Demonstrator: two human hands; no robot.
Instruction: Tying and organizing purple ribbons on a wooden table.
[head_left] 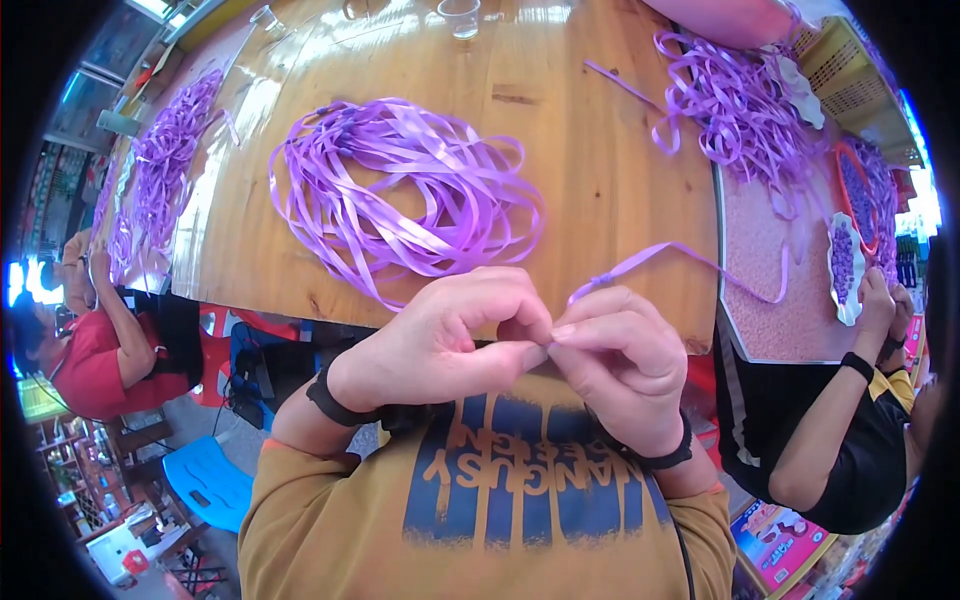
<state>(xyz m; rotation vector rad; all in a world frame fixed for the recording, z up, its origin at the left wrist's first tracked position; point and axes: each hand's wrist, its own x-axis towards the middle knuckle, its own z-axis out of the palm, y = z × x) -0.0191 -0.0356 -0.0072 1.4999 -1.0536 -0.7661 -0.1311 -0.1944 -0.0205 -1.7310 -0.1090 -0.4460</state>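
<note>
Left hand [445, 335] and right hand [625, 365] meet fingertip to fingertip, both closed in a pinch, apparently on the mostly hidden end of a purple ribbon [628, 264] that trails out past the right knuckles over the wooden surface [610, 190]. Loose ribbon bundle [445, 215] lies just beyond. Ribbon looks light, limp, satin-slick, hard to damage; judged best held close to the end, thumb against forefinger.

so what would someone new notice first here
Probably the big coil of purple ribbon, left of centre on the wooden table. Then the left hand and right hand, close together near the picture's centre. A looser purple tangle lies at the upper right.
</note>
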